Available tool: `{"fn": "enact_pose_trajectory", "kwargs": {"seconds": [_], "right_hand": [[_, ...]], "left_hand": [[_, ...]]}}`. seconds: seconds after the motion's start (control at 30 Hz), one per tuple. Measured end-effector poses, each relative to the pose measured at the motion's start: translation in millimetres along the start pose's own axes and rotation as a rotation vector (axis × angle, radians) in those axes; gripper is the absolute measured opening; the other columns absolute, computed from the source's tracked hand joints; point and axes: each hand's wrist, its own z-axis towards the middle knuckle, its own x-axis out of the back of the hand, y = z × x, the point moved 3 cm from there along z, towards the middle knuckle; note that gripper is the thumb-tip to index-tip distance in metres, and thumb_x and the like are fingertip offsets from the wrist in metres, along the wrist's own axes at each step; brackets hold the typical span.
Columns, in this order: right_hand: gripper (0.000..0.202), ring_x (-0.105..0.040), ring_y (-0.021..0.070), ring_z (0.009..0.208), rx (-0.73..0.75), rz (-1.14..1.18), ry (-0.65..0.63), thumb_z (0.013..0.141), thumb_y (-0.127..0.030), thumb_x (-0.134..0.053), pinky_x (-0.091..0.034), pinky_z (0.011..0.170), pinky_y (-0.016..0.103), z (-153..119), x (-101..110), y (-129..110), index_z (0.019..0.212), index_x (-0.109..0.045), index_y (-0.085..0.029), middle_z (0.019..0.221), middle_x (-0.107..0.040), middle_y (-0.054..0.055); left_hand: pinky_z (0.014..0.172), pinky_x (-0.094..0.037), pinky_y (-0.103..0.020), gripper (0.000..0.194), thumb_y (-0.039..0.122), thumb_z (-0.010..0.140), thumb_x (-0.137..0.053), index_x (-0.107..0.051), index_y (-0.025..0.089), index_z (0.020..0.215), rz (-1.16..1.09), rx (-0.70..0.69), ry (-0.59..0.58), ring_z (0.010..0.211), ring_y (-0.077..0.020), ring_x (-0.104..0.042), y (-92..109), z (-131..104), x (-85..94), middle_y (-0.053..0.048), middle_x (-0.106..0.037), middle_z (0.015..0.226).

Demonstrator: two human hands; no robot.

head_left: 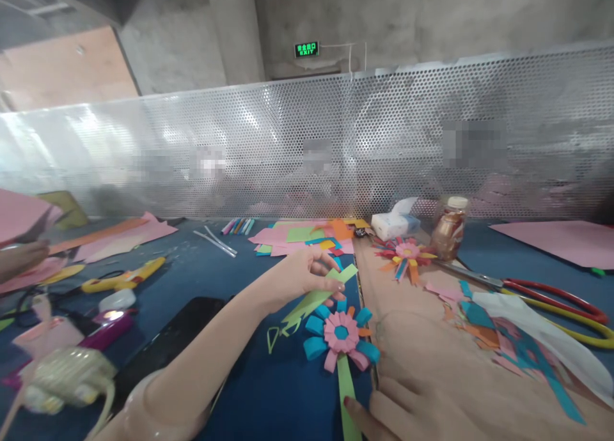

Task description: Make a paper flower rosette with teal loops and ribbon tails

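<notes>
My left hand [314,276] is closed on a light green paper strip [307,307], pinched between thumb and fingers above the blue table. Thin curled green slivers [282,332] hang by the strip's lower end. Below the hand lies a paper flower [341,332] with blue and pink loop petals, a pink ring and a blue middle. A green paper stem [346,390] runs down from it towards me. My right hand [388,412] lies low with its fingers stretched out, one fingertip touching the stem's edge; the frame cuts off part of this hand.
Large scissors [551,300] and paper scraps [508,345] lie on the cardboard [412,339] at right, beside a second paper flower [407,252] and a brown jar [449,230]. A dark phone [177,339] and yellow glue gun [125,279] are left. Another person's hand [22,262] holds pink paper.
</notes>
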Motion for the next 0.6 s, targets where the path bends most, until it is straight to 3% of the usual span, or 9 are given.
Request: {"fn": "enact_pose_trajectory", "kwargs": {"seconds": [0.3,0.47,0.6], "right_hand": [[0.021,-0.046,0.0101,0.042,-0.058,0.017,-0.036,0.081,-0.023,-0.043,-0.032,0.035,0.022,-0.3,-7.1,-5.1,0.064,-0.056,-0.019,0.05,-0.048,-0.003],[0.02,-0.049,0.0106,0.046,-0.033,0.009,-0.049,0.084,-0.025,-0.039,-0.037,0.041,0.022,5.5,11.8,5.6,0.084,-0.058,-0.019,0.055,-0.053,-0.002],[0.032,-0.054,0.0134,0.06,-0.06,-0.024,-0.076,0.088,-0.021,-0.026,-0.042,0.053,0.025,9.2,36.5,28.1,0.106,-0.052,-0.013,0.069,-0.06,0.004]], "left_hand": [[0.062,-0.05,-0.034,0.034,0.021,0.061,-0.068,-0.048,0.015,0.087,-0.035,0.025,0.02,0.071,-0.0221,-0.063,-1.3,1.7,-10.4,-0.001,-0.059,0.071],[0.064,-0.048,-0.032,0.036,0.025,0.061,-0.068,-0.05,0.015,0.091,0.046,0.017,0.001,0.069,-0.0195,-0.063,-0.8,0.0,-15.5,-0.003,-0.061,0.074],[0.061,-0.047,-0.028,0.038,0.032,0.062,-0.067,-0.052,0.016,0.092,0.076,0.012,-0.053,0.069,-0.018,-0.062,-0.5,-3.6,-28.3,-0.005,-0.062,0.077]]}}
